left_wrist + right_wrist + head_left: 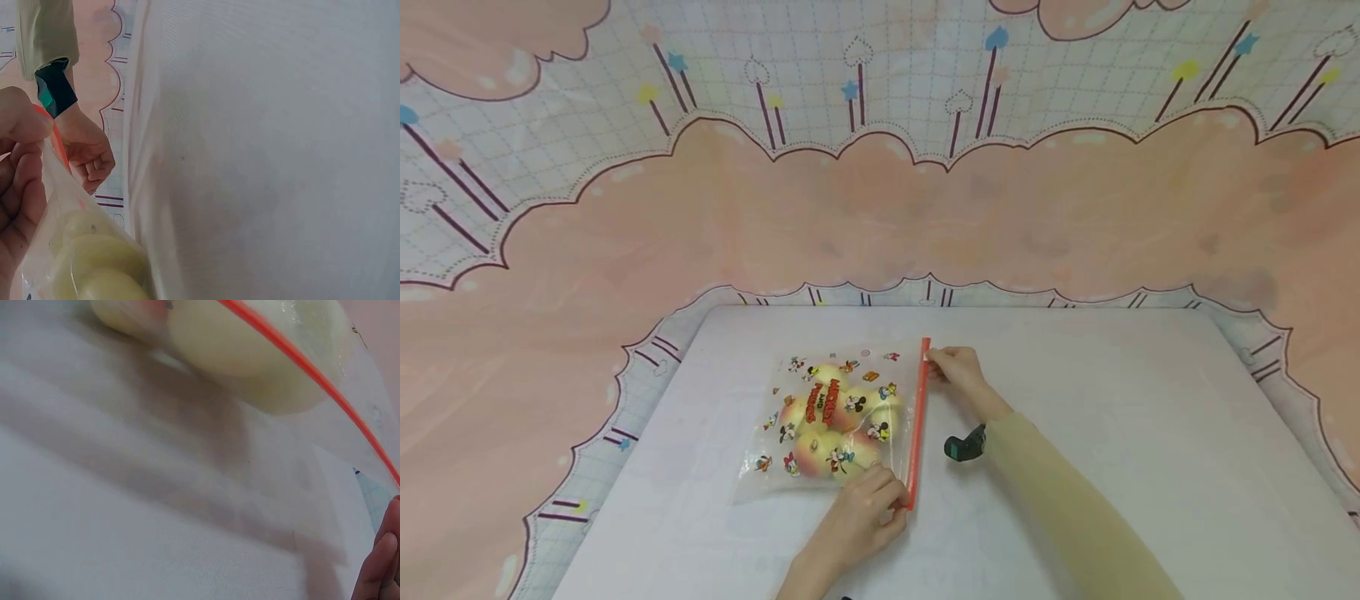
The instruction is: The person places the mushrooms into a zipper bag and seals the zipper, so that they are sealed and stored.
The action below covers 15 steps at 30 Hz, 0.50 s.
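A clear zip bag (760, 467) printed with small cartoon figures lies on its side on the white table. Inside it are several yellow-pink peaches (815, 447). The bag's red zip edge (917, 417) faces right. My left hand (867, 510) pinches the near end of that edge between thumb and fingers, which the left wrist view shows from close by. At the far end of the strip, my right hand (957, 372) pinches the corner with its fingertips. In the right wrist view the red strip (312, 372) runs taut toward the fingers (380, 562).
The white table (1112, 400) stretches away on both sides of the bag. Behind it hangs a patterned pink and white cloth (880, 217). A dark strapped device (964, 445) is on the right wrist, below a pale yellow sleeve (1060, 508).
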Available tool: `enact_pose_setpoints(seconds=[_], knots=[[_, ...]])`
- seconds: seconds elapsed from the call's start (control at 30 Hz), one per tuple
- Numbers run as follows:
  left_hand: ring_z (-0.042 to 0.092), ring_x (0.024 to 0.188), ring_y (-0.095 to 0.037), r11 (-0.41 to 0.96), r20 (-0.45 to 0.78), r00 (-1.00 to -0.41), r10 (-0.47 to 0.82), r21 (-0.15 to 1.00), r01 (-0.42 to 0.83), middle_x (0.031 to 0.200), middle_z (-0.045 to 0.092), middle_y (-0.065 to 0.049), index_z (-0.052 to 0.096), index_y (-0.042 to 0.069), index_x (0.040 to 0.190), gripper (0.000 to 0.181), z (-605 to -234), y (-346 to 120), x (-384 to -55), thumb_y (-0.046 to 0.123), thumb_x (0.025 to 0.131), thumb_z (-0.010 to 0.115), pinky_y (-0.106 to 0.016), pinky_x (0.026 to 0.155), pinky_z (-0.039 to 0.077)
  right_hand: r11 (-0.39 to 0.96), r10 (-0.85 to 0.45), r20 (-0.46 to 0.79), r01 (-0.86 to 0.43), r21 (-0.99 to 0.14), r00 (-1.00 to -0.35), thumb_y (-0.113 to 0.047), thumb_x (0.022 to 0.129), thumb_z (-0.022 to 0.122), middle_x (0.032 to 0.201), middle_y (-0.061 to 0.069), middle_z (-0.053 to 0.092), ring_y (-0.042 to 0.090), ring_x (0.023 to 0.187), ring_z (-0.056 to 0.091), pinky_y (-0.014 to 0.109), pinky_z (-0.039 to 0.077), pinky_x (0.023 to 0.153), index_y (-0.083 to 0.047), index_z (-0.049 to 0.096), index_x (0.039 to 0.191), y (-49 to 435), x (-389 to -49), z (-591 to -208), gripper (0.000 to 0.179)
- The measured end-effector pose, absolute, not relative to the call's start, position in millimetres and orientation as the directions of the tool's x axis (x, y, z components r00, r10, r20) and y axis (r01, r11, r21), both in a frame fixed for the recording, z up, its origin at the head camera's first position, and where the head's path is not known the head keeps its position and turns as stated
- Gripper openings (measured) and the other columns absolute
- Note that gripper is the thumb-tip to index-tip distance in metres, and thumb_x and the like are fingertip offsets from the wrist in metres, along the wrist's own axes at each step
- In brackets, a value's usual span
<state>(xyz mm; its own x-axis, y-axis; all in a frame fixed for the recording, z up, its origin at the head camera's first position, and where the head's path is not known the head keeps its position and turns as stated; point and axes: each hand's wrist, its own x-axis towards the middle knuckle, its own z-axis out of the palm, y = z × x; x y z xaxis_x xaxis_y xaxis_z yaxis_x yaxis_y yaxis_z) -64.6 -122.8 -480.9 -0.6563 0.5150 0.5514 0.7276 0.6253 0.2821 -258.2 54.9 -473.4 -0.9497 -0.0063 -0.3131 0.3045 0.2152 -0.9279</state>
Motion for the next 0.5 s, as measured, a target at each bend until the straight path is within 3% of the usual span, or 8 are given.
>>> enact_pose_setpoints(seconds=[0.33, 0.5], knots=[[0.049, 0.073, 0.000, 0.609, 0.536, -0.661, 0.526, 0.305, 0.732, 0.075, 0.056, 0.012, 0.061, 0.018, 0.077, 0.027, -483.5, -119.5, -65.2, 0.003, 0.064, 0.079, -0.006, 0.069, 0.037, 0.141, 0.028, -0.300, 0.301, -0.943, -0.954, -0.016, 0.093, 0.057, 0.066, -0.002, 0.061, 0.005, 0.056, 0.059, 0.020, 0.053, 0.060, 0.010, 0.064, 0.102, 59.1, -259.7, -472.8, 0.029], [0.047, 0.075, -0.001, 0.628, 0.518, -0.674, 0.527, 0.296, 0.719, 0.078, 0.055, 0.012, 0.060, 0.019, 0.079, 0.026, -483.5, -117.6, -64.0, 0.009, 0.068, 0.081, -0.009, 0.071, 0.039, 0.118, 0.004, -0.289, 0.288, -0.950, -0.957, -0.019, 0.095, 0.056, 0.080, 0.005, 0.068, 0.005, 0.064, 0.063, 0.024, 0.057, 0.069, 0.009, 0.062, 0.110, 66.6, -255.1, -471.0, 0.033]])
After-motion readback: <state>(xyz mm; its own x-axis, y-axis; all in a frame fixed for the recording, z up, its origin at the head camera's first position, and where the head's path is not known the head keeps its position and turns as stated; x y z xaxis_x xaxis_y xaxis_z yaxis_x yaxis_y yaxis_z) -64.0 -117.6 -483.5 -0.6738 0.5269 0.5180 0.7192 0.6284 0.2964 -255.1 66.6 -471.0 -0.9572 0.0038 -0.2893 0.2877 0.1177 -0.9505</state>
